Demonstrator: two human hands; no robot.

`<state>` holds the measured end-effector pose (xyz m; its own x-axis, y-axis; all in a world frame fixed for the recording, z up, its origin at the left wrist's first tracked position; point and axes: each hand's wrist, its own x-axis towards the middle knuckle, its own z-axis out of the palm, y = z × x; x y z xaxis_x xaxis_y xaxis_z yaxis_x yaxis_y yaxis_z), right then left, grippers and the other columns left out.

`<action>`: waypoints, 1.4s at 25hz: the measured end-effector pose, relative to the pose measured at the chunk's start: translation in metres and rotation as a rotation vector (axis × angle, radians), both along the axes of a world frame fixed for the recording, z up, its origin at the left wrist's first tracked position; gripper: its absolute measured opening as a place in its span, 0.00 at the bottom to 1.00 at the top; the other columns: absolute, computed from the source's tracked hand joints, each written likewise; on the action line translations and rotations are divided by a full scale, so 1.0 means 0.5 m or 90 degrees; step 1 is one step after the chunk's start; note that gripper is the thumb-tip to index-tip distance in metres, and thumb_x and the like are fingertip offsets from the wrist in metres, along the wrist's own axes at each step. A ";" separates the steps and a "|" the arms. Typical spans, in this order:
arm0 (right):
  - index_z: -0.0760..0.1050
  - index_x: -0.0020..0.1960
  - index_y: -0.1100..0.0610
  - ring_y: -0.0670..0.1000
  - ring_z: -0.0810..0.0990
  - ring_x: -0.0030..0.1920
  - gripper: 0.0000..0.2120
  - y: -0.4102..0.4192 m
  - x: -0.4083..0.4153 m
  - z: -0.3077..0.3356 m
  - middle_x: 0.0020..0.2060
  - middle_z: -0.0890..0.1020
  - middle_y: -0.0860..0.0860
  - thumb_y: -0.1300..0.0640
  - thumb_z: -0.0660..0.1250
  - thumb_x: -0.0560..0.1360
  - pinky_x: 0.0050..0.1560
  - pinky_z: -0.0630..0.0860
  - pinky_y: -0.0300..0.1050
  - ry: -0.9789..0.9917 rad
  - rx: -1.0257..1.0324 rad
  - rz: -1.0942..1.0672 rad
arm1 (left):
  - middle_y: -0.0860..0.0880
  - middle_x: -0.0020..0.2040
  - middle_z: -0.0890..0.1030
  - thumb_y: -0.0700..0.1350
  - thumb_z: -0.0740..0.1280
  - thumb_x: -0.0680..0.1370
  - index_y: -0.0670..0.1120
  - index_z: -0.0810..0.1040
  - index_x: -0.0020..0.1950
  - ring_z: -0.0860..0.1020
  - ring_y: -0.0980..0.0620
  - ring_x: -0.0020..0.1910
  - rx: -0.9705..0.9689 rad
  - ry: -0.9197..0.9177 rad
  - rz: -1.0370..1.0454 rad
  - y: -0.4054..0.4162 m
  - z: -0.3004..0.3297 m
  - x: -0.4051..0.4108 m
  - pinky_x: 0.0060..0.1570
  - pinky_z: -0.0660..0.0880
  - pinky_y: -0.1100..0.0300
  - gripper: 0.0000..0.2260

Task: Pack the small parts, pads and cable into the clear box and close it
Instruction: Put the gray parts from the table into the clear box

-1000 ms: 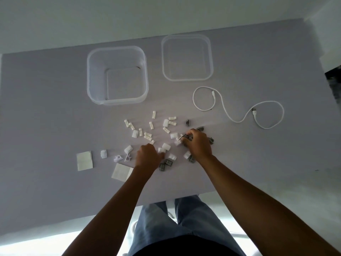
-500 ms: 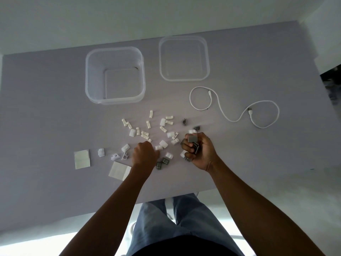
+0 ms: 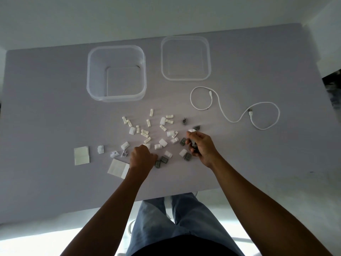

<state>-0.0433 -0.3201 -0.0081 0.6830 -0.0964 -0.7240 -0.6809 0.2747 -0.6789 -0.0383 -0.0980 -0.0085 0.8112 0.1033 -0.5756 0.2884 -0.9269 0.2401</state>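
Looking down at both hands working over the lilac surface point(image 3: 46, 111), near to far.

legs: blue trousers point(image 3: 177, 218) at the near edge, cut off by the frame bottom.
left hand point(image 3: 142, 157): knuckles up, fingers curled under over the parts; grip clenched, what's inside is hidden, can't tell if it holds anything.
right hand point(image 3: 202, 147): grip grasping grey parts point(image 3: 194, 146) in the palm, dark pieces show between fingers and thumb; count in hand hidden. Fingertips sit just beside a white piece and a grey one further out.
pads point(image 3: 81, 155): 2 pale squares, flat. One at far left, the other point(image 3: 118, 168) just left of the left wrist, its right corner hidden behind the wrist.
loose grey parts point(image 3: 162, 162): about 6 visible on the surface; 2 touching beside the left hand, 2 near the right hand, 2 further out.
small white parts point(image 3: 145, 132): roughly 25, scattered between hands and box; too small and blurred for an exact count. Some partly covered by the hands.
cable point(image 3: 234, 111): 1, white, loose loops at right, both plugs visible, well apart from the parts.
clear box point(image 3: 116, 72): 1, upright, open, nothing inside, beyond the parts.
lid point(image 3: 185, 59): 1, flat on the surface, just right of the box, not touching it.
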 end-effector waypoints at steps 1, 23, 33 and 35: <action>0.76 0.39 0.57 0.50 0.68 0.25 0.10 -0.001 -0.002 -0.008 0.32 0.78 0.55 0.54 0.73 0.74 0.24 0.61 0.38 -0.011 -0.055 0.013 | 0.47 0.38 0.77 0.51 0.70 0.77 0.36 0.79 0.50 0.73 0.54 0.34 -0.005 0.014 -0.001 0.003 -0.003 0.002 0.29 0.65 0.66 0.17; 0.82 0.39 0.52 0.46 0.69 0.30 0.09 0.075 0.029 0.064 0.40 0.80 0.51 0.54 0.67 0.76 0.26 0.57 0.39 -0.034 0.239 -0.073 | 0.52 0.32 0.70 0.52 0.62 0.79 0.48 0.70 0.36 0.60 0.59 0.18 -0.930 0.266 0.565 0.088 0.101 0.052 0.18 0.51 0.69 0.13; 0.78 0.51 0.53 0.48 0.67 0.25 0.09 0.210 0.218 0.145 0.38 0.78 0.56 0.62 0.60 0.79 0.25 0.57 0.38 -0.135 0.184 0.076 | 0.43 0.42 0.84 0.49 0.64 0.77 0.49 0.79 0.56 0.81 0.42 0.42 -0.206 -0.232 0.116 0.207 0.125 0.294 0.48 0.78 0.51 0.10; 0.80 0.58 0.54 0.49 0.66 0.25 0.13 0.234 0.249 0.147 0.37 0.78 0.57 0.63 0.62 0.78 0.25 0.57 0.37 -0.141 0.102 0.142 | 0.41 0.50 0.83 0.48 0.63 0.78 0.49 0.74 0.66 0.80 0.38 0.50 -0.111 -0.178 0.024 0.223 0.106 0.328 0.52 0.76 0.49 0.17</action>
